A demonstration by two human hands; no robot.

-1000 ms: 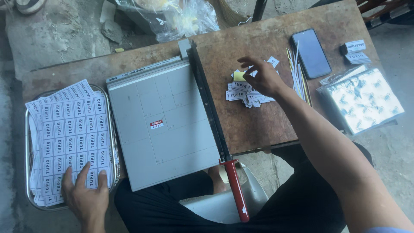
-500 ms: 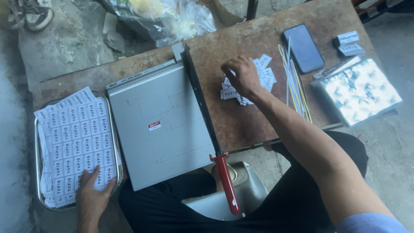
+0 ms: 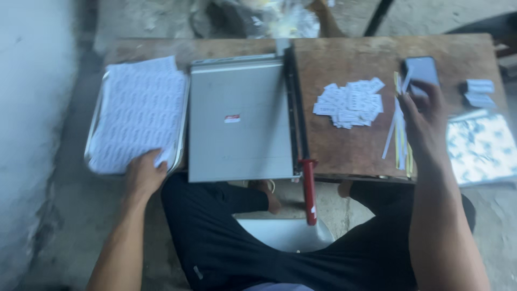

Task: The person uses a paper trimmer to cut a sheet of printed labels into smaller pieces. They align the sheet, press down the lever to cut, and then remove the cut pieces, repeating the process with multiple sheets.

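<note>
Head view: phone [image 3: 421, 71] lies lengthwise away from right hand [image 3: 425, 121].

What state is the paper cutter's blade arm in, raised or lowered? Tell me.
Lowered. The blade arm lies flat along the right edge of the grey cutter bed, its red handle sticking out past the table edge.

We look steeply down from one head-worn camera, close above our lap, at a wooden table [image 3: 350, 151] ahead.

We find an informal outdoor workbench: a worn brown wooden table [image 3: 344, 156] on bare concrete ground [image 3: 48, 226], bearing a grey lever-arm paper cutter [image 3: 239, 121].
</note>
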